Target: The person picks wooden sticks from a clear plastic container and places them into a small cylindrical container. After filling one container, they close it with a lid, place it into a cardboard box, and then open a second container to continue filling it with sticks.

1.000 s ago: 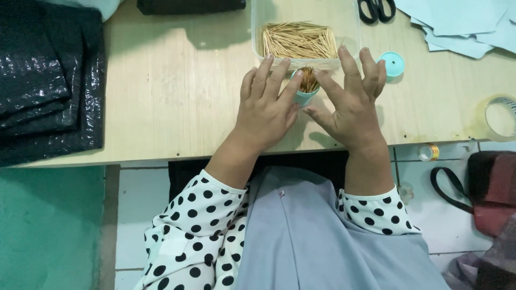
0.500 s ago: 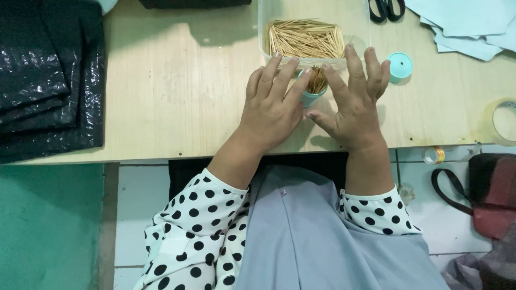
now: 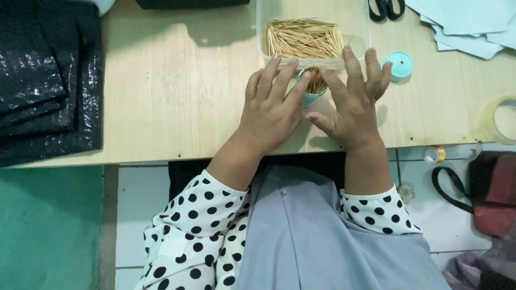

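Fingers of left hand [image 3: 271, 110] and right hand [image 3: 352, 104] are spread flat, flanking and touching a small teal cup [image 3: 312, 88] packed with toothpicks. Neither hand grips it. Its teal lid [image 3: 399, 65] lies just beside the clear toothpick tray [image 3: 314, 35].

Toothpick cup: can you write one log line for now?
left hand touching toothpick cup | right hand beside it | clear box behind | lid off

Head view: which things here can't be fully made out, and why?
- Small teal round toothpick cup: its sides are covered by the left hand and right hand.
- Black-handled scissors: blades cut off by the top edge.
- Clear plastic toothpick tray: far end cut off by the top edge.
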